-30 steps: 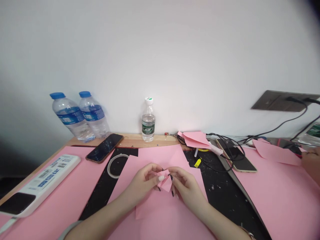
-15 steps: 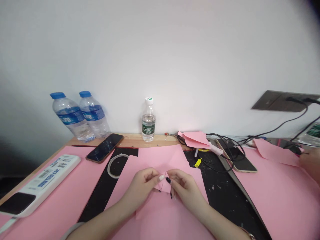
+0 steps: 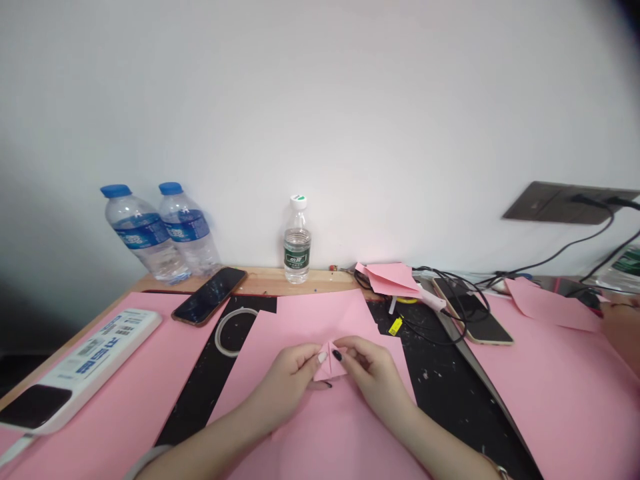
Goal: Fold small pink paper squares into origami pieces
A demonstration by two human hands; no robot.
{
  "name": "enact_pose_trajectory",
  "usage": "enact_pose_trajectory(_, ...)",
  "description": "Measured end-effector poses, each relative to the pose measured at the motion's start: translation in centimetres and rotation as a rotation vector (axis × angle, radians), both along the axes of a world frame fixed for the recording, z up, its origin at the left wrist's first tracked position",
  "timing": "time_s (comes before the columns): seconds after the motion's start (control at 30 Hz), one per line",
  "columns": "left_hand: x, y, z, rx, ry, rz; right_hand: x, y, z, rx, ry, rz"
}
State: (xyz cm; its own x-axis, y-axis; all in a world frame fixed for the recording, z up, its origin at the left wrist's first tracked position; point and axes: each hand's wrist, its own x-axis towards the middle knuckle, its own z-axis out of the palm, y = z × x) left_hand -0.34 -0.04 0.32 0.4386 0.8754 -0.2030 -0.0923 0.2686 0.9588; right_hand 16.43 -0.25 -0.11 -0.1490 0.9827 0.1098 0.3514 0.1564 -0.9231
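A small folded piece of pink paper is held between my two hands, with a crease line down its middle. My left hand pinches its left side, thumb on top and a dark-nailed finger showing below the paper. On the right side, my right hand grips it with the black-nailed thumb on the front face; some of its fingers are hidden behind. Beneath both hands lie larger pink sheets on a black mat.
Two blue-capped bottles, a small bottle, a phone and a power bank-like white device stand or lie leftward. Rightward are folded pink paper, cables, another phone and another person's hand.
The folded paper has turned slightly in my hands, and my left fingers have shifted beneath it. At the right edge, the other person's hand has moved a little.
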Motion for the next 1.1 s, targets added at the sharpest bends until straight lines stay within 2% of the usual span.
enact_pose_trajectory(0.3,0.55,-0.42,-0.73,0.078,0.015,0.115,-0.49,-0.12,-0.5,0.032,-0.06,0.011)
enact_pose_trajectory(0.7,0.97,-0.73,-0.22,0.099,-0.042,0.053,-0.36,0.06,-0.57,0.109,-0.058,-0.008)
enact_pose_trajectory(0.87,0.95,-0.57,-0.2,0.093,-0.08,0.059,-0.42,-0.08,-0.04,0.126,-0.072,-0.003)
enact_pose_trajectory(1.1,0.96,-0.67,-0.46,0.069,-0.084,0.07,-0.39,-0.02,0.28,0.117,-0.039,-0.106)
